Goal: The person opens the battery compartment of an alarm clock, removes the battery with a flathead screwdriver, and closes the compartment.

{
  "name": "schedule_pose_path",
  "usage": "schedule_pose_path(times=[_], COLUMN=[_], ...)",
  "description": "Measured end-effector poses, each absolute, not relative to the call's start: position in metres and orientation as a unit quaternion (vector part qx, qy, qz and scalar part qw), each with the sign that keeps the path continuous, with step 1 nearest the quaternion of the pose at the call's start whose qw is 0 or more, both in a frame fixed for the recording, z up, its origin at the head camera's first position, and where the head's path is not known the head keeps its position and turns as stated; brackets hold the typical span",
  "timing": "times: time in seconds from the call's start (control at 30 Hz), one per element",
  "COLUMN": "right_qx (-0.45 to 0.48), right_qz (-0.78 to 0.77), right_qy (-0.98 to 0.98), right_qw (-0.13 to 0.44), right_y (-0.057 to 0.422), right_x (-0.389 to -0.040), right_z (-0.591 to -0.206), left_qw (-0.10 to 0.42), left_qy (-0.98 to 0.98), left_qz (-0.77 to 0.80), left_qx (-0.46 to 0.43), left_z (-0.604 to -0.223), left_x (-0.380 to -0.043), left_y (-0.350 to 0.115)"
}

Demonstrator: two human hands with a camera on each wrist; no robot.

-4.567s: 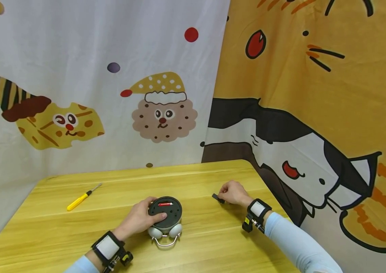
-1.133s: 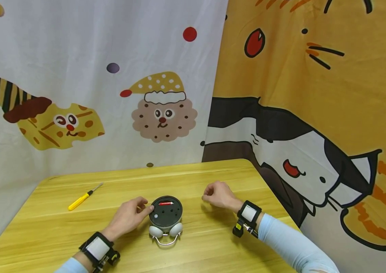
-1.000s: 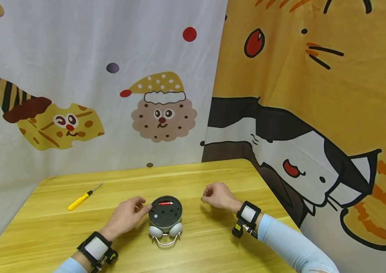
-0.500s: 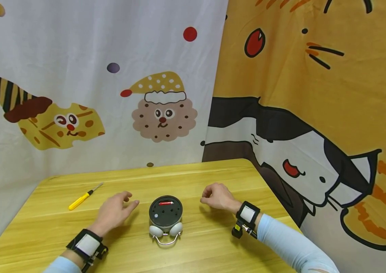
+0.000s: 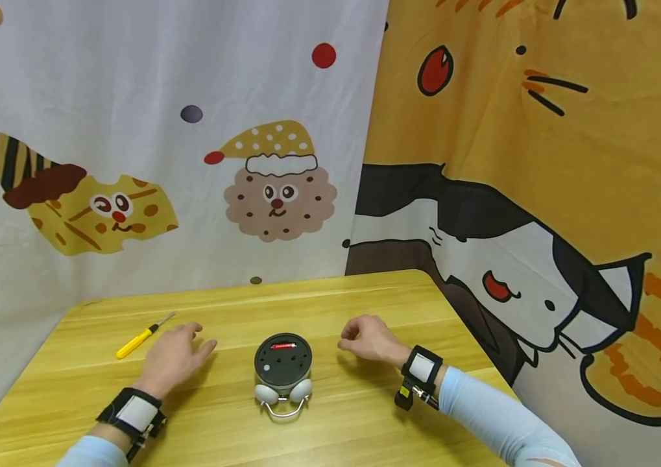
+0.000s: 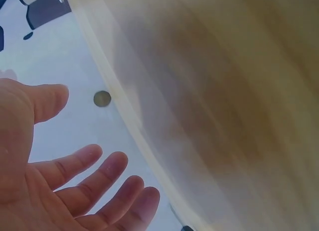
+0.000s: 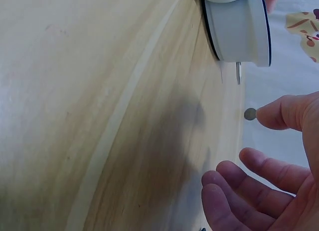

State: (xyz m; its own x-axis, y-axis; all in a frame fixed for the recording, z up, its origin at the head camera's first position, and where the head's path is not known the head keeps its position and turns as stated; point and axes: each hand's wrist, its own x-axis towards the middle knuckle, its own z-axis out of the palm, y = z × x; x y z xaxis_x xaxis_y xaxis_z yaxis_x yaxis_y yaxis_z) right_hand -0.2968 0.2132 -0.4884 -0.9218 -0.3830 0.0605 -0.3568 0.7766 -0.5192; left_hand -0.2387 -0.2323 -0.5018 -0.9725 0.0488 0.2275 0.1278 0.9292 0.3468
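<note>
A smooth, yellow wood-grain counter [image 5: 330, 434] with rounded far corners stands against two printed fabric hangings: a white curtain [image 5: 102, 78] with a cartoon cheese and a cookie in a cap, and an orange curtain [image 5: 540, 143] with cartoon cats. On the counter, a round alarm clock [image 5: 282, 371] with a pale casing lies with its black back upward, between the hands and near both, touching neither. The left hand [image 5: 171, 360] is relaxed and holds nothing, fingers spread; the right hand [image 5: 370, 338] is also released, its fingers loosely bent with the thumb apart. There is one clock, with two white bells [image 5: 266, 394], one silver wire handle [image 5: 285, 415] toward the person, and one red battery [image 5: 283, 346] showing in its back. One yellow-and-black-handled screwdriver [image 5: 134, 344] lies just beside the left hand.
</note>
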Motion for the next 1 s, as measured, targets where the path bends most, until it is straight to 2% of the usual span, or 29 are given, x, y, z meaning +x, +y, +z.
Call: schedule_pose_path(times=[0.43, 1.0], right_qx=[-0.205, -0.208], right_qz=[-0.276, -0.270], right_qy=[0.938, 0.939], right_qw=[0.045, 0.033], right_y=[0.206, 0.210], right_x=[-0.296, -0.292], right_z=[-0.491, -0.487], left_qw=[0.118, 0.035], left_qy=[-0.980, -0.990], left_qz=[-0.158, -0.130], left_qx=[-0.031, 0.030], left_z=[-0.502, -0.498], left_x=[-0.244, -0.255], left_y=[-0.263, -0.311])
